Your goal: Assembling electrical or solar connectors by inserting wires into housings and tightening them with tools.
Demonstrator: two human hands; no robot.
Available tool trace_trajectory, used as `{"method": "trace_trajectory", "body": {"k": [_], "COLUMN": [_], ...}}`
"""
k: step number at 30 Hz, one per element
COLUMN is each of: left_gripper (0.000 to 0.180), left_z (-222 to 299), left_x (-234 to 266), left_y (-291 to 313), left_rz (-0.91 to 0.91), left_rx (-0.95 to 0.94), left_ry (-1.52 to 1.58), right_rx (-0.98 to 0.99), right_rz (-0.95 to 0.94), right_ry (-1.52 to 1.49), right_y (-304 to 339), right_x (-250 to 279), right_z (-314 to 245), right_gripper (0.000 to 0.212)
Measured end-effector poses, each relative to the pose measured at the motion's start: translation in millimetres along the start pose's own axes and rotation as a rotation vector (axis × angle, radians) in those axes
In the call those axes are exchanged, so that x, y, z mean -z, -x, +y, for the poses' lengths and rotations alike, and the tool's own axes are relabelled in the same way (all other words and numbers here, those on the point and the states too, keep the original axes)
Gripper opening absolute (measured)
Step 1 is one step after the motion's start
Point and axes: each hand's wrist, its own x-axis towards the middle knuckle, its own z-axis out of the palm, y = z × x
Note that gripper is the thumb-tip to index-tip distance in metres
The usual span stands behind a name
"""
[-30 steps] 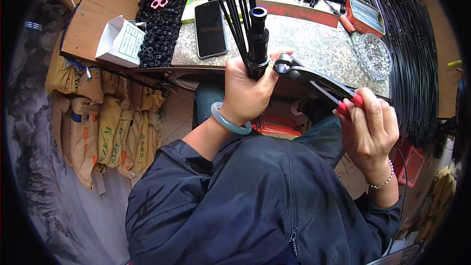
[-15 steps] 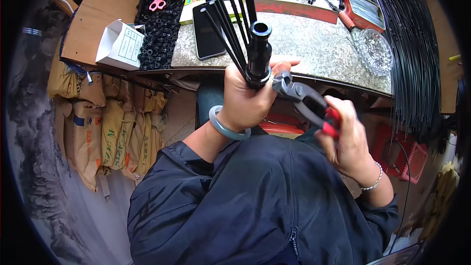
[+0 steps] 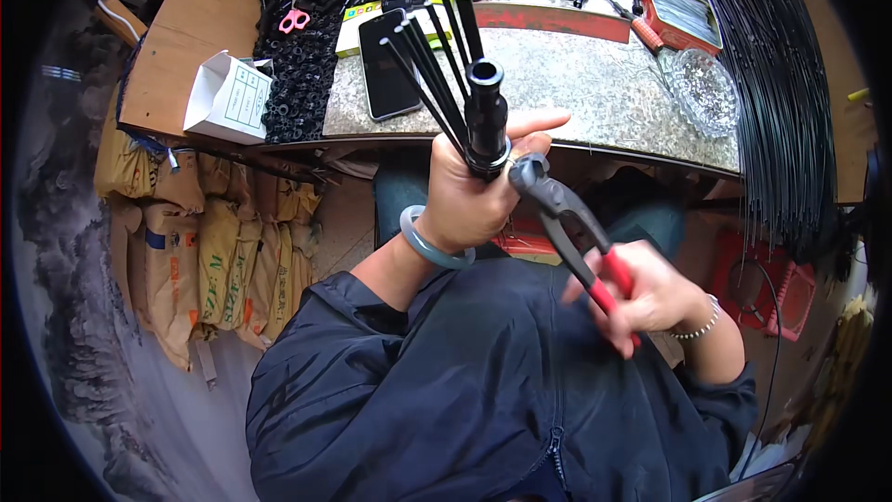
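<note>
Swung lapward within a second, red-handled pincers keep their head beside the black tube — contact unclear. The right hand closes its grip round the parted handles; the left hand clasps tube and thin rods before the table.

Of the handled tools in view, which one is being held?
The red-handled pincers, in the right hand; the pink-handled scissors and orange-handled tool lie untouched farther off.
</note>
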Motion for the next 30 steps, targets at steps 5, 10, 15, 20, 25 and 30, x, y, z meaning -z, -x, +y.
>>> {"method": "trace_trajectory", "body": {"k": [5,10,15,20,25,30], "left_gripper": [0.024,0.019,0.023,0.022,0.021,0.019], "left_z": [-2,2,-4,-8,-12,-3], "left_x": [1,0,-1,-3,-11,1], "left_y": [-2,-2,-1,-1,-7,-2], "left_rz": [0.004,0.033,0.008,-0.013,-0.026,0.059], "left_rx": [0.065,0.134,0.046,0.029,-0.017,0.123], "left_ry": [0.073,0.131,0.04,0.05,0.056,0.113], "right_rx": [0.475,0.429,0.461,0.22,0.157,0.538], "right_rz": [0.572,0.38,0.395,0.311,0.31,1.103], "right_ry": [0.866,0.801,0.828,0.374,0.114,0.961], "right_y": [-9,-7,-5,-6,-18,-7], "right_x": [-4,5,5,7,3,88], "right_z": [10,6,-3,7,24,1], "right_gripper": [0.069,0.06,0.05,0.036,0.036,0.013]}}
